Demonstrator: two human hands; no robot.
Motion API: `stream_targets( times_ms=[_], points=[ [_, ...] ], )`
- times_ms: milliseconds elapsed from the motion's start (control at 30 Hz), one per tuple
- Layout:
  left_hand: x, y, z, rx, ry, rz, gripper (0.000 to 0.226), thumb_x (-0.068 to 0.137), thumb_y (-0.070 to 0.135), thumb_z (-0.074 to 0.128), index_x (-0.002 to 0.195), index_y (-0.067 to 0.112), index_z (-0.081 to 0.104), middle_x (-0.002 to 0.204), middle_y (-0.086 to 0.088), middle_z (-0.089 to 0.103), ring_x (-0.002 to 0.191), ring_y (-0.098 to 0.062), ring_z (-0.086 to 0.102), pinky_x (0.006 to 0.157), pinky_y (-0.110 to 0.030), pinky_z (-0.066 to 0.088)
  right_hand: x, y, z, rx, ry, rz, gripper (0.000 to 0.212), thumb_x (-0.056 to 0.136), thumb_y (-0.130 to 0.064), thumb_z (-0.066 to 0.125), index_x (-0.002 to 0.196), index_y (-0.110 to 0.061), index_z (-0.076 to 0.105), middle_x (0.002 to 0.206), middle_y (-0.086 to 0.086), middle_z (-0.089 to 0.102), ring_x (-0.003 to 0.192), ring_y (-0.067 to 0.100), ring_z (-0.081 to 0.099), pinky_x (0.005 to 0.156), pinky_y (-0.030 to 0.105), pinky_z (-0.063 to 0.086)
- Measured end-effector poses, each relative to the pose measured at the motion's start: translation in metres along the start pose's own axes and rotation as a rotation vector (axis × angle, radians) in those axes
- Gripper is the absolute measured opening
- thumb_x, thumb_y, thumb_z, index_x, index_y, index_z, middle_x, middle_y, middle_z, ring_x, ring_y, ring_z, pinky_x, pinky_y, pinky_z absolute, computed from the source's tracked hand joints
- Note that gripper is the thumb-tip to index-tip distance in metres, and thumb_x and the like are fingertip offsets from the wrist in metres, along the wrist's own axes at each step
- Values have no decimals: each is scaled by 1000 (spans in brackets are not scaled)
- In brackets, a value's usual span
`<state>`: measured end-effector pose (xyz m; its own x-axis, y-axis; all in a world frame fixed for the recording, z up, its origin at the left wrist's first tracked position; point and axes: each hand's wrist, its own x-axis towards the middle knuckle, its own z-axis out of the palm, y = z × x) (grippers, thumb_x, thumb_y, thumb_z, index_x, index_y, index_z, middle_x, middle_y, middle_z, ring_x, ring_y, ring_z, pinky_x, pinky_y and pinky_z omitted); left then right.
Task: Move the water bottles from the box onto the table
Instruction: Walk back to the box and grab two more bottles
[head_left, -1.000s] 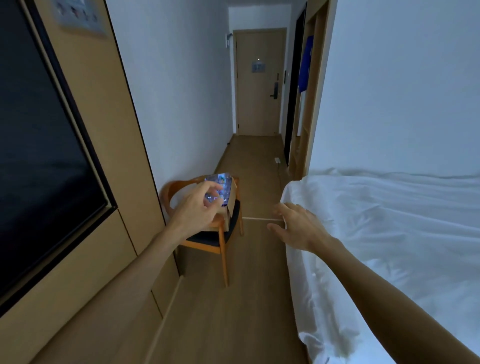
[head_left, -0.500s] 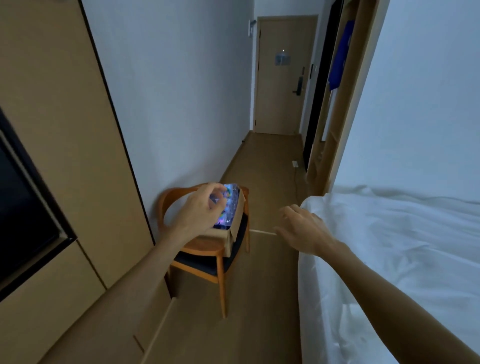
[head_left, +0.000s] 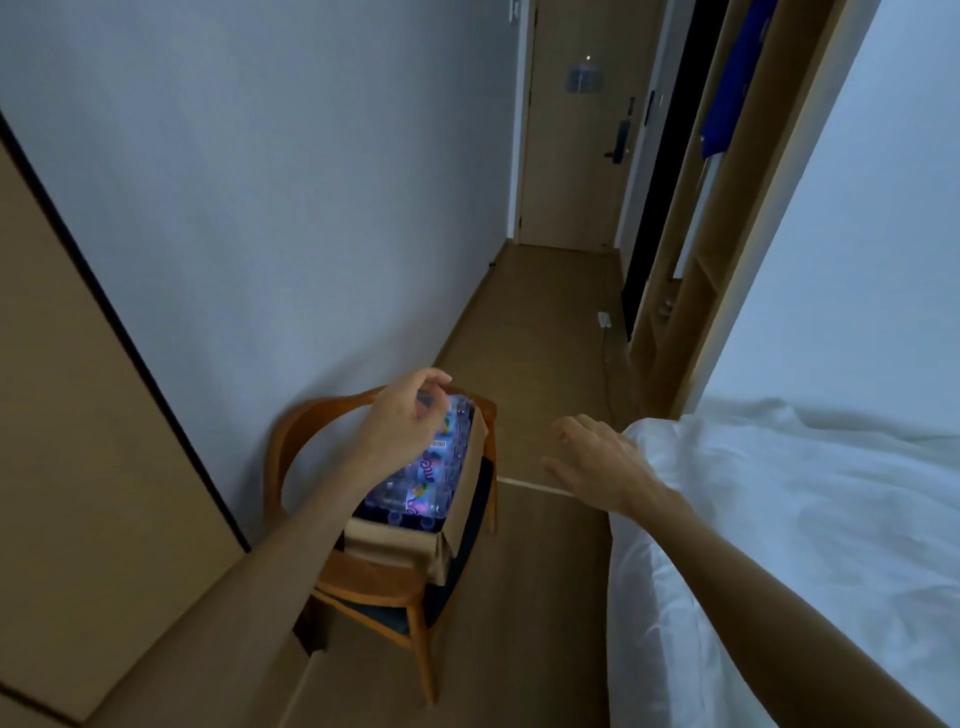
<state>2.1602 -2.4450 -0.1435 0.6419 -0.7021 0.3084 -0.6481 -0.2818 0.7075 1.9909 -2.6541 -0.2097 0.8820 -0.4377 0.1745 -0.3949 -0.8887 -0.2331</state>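
An open cardboard box (head_left: 395, 540) stands on a wooden chair (head_left: 291, 447) against the left wall. It is packed with several clear water bottles (head_left: 421, 488) with purple labels, lying on their sides. My left hand (head_left: 400, 421) hovers over the far end of the box with its fingers loosely curled above the bottles, and I see nothing gripped in it. My right hand (head_left: 597, 462) floats to the right of the chair with fingers spread, holding nothing. No table is in view.
A bed with white bedding (head_left: 779, 519) fills the right side, leaving a narrow strip of wood floor (head_left: 535, 597) between it and the chair. A wooden wall panel (head_left: 78, 415) is at the left. The hallway leads to a closed door (head_left: 571, 156).
I have walked closer, so the chair and box are now larger and nearer. My left hand now reaches over the box; my right hand stays spread beside the bed.
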Motion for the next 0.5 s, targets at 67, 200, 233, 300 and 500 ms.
stream_targets(
  times_ms=[67, 200, 233, 300, 500],
  points=[
    [27, -13, 12, -11, 18, -29, 24, 97, 21, 52, 119, 19, 59, 112, 6, 63, 103, -7, 60, 89, -21, 46, 31, 15, 8, 14, -37, -10, 38, 84, -60, 50, 114, -38, 42, 110, -12, 52, 88, 6, 48, 73, 29, 40],
    [83, -38, 41, -7, 34, -75, 24, 97, 21, 52, 120, 16, 59, 111, 5, 64, 103, -7, 60, 86, -15, 43, 98, 45, 18, 49, -105, -65, 42, 85, -59, 47, 118, -32, 46, 102, -13, 44, 89, 7, 49, 73, 29, 37],
    [98, -43, 48, -8, 46, -93, 23, 96, 21, 53, 119, 16, 59, 109, 5, 64, 102, -7, 60, 84, -15, 43, 115, 52, 20, 59, -121, -80, 43, 84, -59, 46, 117, -31, 48, 102, -13, 44, 90, 8, 50, 74, 30, 38],
    [125, -52, 59, -8, 69, -144, 21, 96, 20, 53, 116, 17, 60, 101, 8, 64, 98, -8, 61, 81, -14, 43, 150, 65, 21, 79, -157, -103, 45, 79, -59, 40, 113, -30, 50, 102, -11, 48, 91, 11, 52, 77, 33, 43],
    [185, -84, 72, -21, 198, -200, 16, 94, 11, 56, 108, 19, 60, 85, 10, 64, 82, -11, 63, 84, -30, 49, 258, 97, 44, 134, -217, -196, 28, 86, -52, 48, 107, -33, 50, 103, -13, 50, 92, 8, 53, 81, 32, 47]
  ],
)
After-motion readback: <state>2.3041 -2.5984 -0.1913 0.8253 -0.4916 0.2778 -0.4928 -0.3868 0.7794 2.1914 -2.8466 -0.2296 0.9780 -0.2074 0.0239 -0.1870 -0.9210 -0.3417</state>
